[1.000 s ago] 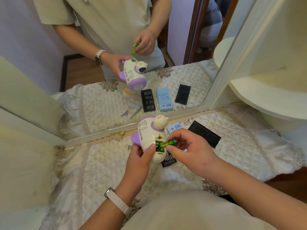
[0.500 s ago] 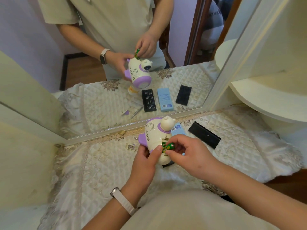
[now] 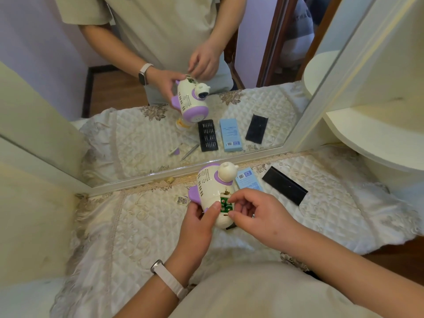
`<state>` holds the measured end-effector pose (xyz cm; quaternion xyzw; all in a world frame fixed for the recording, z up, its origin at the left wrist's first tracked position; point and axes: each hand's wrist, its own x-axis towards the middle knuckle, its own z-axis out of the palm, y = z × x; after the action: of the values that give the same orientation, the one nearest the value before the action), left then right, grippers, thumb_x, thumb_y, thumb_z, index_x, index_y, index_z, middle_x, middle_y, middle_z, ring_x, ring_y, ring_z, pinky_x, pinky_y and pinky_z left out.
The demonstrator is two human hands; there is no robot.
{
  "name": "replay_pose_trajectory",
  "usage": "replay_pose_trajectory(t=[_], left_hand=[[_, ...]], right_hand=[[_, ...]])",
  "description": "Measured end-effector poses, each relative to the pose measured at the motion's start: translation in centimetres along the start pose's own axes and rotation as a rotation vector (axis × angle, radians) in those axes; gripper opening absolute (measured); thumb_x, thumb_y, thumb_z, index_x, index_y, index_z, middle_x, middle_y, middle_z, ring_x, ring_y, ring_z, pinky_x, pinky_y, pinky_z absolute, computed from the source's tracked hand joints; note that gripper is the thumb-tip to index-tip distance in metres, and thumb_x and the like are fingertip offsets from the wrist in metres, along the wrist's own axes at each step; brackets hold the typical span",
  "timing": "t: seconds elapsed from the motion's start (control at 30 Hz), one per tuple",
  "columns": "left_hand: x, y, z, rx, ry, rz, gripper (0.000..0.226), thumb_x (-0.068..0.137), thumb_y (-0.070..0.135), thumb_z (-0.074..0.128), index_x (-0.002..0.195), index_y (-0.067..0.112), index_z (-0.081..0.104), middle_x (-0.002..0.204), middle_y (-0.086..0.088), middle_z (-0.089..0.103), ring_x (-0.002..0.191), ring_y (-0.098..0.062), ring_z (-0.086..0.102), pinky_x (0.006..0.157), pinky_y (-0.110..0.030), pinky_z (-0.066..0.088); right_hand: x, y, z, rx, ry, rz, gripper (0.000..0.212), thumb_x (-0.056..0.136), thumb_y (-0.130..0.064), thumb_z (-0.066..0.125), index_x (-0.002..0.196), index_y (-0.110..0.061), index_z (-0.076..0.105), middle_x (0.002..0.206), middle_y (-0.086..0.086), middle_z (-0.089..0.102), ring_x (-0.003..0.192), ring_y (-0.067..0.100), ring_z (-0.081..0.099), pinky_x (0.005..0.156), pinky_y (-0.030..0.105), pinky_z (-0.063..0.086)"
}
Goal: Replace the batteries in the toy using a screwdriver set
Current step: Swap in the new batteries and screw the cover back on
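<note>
- Two hands work above the cream quilted cloth (image 3: 137, 226) that covers the surface, in front of a white-framed mirror (image 3: 149, 177).
- Left hand (image 3: 197, 223) grips the cream-and-purple plastic toy (image 3: 213, 189) from its left side and from below. The thumb lies on the body just beside the open compartment.
- Toy is held off the surface, with its bear-shaped head pointing toward the mirror.
- Green batteries (image 3: 225, 204) sit inside the open compartment in the toy's body.
- Right hand (image 3: 259, 216): forefinger tip is above the batteries and thumb tip below them, at the compartment's right edge. The other fingers are loosely curled — cannot tell whether a battery is pinched or only touched.
- Pale blue flat box (image 3: 249, 181) lies on the cloth just behind the toy, to its right.
- Black flat rectangular tray (image 3: 284, 188) lies near the box, further right.
- Small clear packet (image 3: 182, 200) lies on the cloth just left of the toy.
- White-strapped watch (image 3: 169, 278) is on the left wrist.
</note>
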<state>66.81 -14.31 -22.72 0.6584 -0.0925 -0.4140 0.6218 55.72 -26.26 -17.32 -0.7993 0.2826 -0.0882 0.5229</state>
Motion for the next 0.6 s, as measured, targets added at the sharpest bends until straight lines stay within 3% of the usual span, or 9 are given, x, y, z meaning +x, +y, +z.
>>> replay_pose_trajectory(t=[0.13, 0.27, 0.43, 0.5, 0.6], left_hand=[[0.4, -0.4, -1.2, -0.025, 0.101, -0.06, 0.022, 0.095, 0.028, 0.059, 0.117, 0.022, 0.059, 0.101, 0.004, 0.074, 0.076, -0.002, 0.068, 0.063, -0.028, 0.047], [0.8, -1.0, -4.1, -0.044, 0.245, -0.105, 0.03, 0.093, 0.041, 0.06, 0.117, 0.023, 0.059, 0.103, 0.005, 0.072, 0.08, -0.008, 0.064, 0.061, -0.031, 0.044], [1.3, -1.9, -8.0, -0.108, 0.396, -0.137, 0.066, 0.067, 0.065, 0.059, 0.119, 0.024, 0.059, 0.106, -0.003, 0.074, 0.084, -0.022, 0.065, 0.054, -0.03, 0.041], [1.6, -2.3, -9.2, -0.126, 0.435, -0.149, 0.069, 0.066, 0.066, 0.059, 0.12, 0.023, 0.061, 0.108, -0.005, 0.074, 0.089, -0.028, 0.067, 0.059, -0.033, 0.043], [2.2, -2.7, -10.5, -0.132, 0.475, -0.163, 0.066, 0.068, 0.067, 0.059, 0.119, 0.025, 0.061, 0.11, -0.007, 0.074, 0.096, -0.032, 0.067, 0.06, -0.035, 0.045]], right_hand=[[1.1, 1.2, 0.6, -0.031, -0.014, 0.062, 0.013, 0.087, -0.016, 0.067, 0.091, -0.029, 0.066, 0.076, -0.007, 0.061, 0.065, -0.001, 0.051, 0.064, 0.014, 0.045], [3.8, 3.0, 2.3, -0.189, -0.143, 0.107, 0.009, 0.09, -0.027, 0.062, 0.099, -0.027, 0.063, 0.081, -0.011, 0.061, 0.071, 0.003, 0.056, 0.069, 0.022, 0.049], [8.5, 5.7, 6.2, -0.53, -0.355, 0.062, 0.033, 0.092, -0.037, 0.056, 0.121, -0.021, 0.056, 0.107, -0.006, 0.053, 0.09, 0.013, 0.056, 0.074, 0.027, 0.043], [10.2, 6.7, 7.9, -0.627, -0.405, 0.041, 0.04, 0.092, -0.036, 0.054, 0.128, -0.019, 0.051, 0.121, -0.001, 0.051, 0.103, 0.02, 0.058, 0.081, 0.029, 0.045], [12.6, 7.5, 10.2, -0.682, -0.453, 0.027, 0.045, 0.092, -0.035, 0.052, 0.133, -0.017, 0.046, 0.127, 0.005, 0.048, 0.106, 0.027, 0.057, 0.086, 0.038, 0.049]])
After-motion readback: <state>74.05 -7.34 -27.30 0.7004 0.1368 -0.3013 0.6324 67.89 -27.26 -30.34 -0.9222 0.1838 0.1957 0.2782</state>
